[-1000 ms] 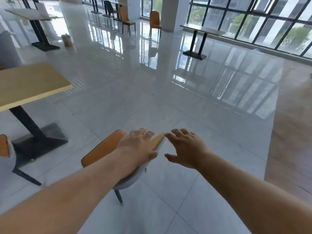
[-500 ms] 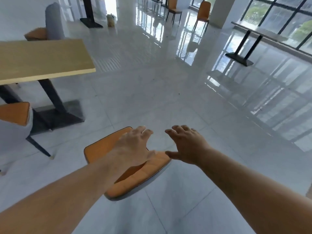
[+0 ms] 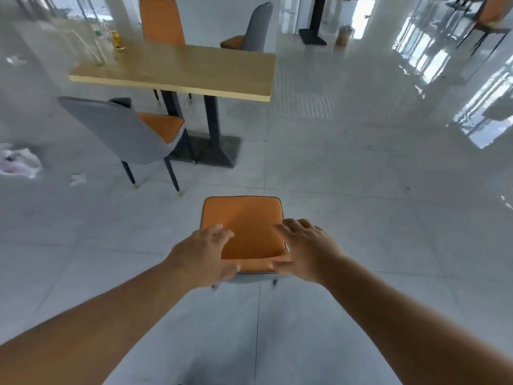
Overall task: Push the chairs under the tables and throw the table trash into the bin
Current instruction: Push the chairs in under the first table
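Observation:
An orange-seated chair [image 3: 244,218] stands right below me, facing the wooden table [image 3: 194,69]. My left hand [image 3: 204,252] grips the left end of its backrest top and my right hand [image 3: 306,250] grips the right end. A bottle of yellow drink [image 3: 117,40] and clear trash [image 3: 95,48] stand on the table's far left corner. A grey-backed chair [image 3: 122,129] sits partly pulled out at the table's near left side. Two more chairs [image 3: 162,22] stand on the table's far side.
A crumpled white plastic bag [image 3: 18,162] and a paper scrap [image 3: 77,179] lie on the tiled floor at the left. Another table base [image 3: 313,37] and a small bin-like object [image 3: 344,36] are farther back. Open glossy floor stretches to the right.
The view has swung left, so the table is ahead. The chair has turned square to the table, and both hands have closed on its backrest.

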The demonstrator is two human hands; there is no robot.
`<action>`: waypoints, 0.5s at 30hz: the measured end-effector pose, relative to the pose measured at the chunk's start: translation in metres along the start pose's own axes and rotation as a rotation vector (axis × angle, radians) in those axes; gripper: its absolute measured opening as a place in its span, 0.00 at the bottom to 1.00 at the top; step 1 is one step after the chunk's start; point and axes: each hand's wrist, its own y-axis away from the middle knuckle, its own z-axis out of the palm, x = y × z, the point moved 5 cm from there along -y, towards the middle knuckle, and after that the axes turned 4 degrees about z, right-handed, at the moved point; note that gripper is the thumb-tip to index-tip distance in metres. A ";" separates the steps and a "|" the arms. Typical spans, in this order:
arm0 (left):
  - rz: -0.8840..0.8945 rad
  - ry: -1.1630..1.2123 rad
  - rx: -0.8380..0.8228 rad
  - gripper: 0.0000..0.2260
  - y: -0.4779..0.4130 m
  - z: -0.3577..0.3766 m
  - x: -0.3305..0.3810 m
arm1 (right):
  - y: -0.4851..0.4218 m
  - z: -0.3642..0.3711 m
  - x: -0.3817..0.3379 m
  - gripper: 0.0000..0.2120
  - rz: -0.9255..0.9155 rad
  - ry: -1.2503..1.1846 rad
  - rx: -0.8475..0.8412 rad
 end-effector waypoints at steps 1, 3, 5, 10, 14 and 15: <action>-0.027 0.010 -0.040 0.40 0.004 0.015 -0.006 | -0.001 0.013 -0.001 0.44 -0.012 -0.007 -0.035; -0.063 0.026 -0.115 0.41 0.008 0.043 -0.017 | -0.003 0.041 -0.006 0.43 -0.040 -0.012 -0.116; -0.070 0.031 -0.129 0.39 0.006 0.065 -0.026 | -0.004 0.072 -0.012 0.40 -0.055 -0.010 -0.208; -0.033 0.130 -0.038 0.30 -0.017 0.090 -0.041 | -0.022 0.119 -0.018 0.28 0.040 -0.031 -0.246; 0.001 0.163 0.021 0.23 -0.036 0.091 -0.056 | -0.046 0.123 -0.018 0.22 0.054 0.013 -0.220; 0.006 0.160 0.036 0.22 -0.040 0.089 -0.061 | -0.053 0.122 -0.019 0.22 0.062 0.015 -0.214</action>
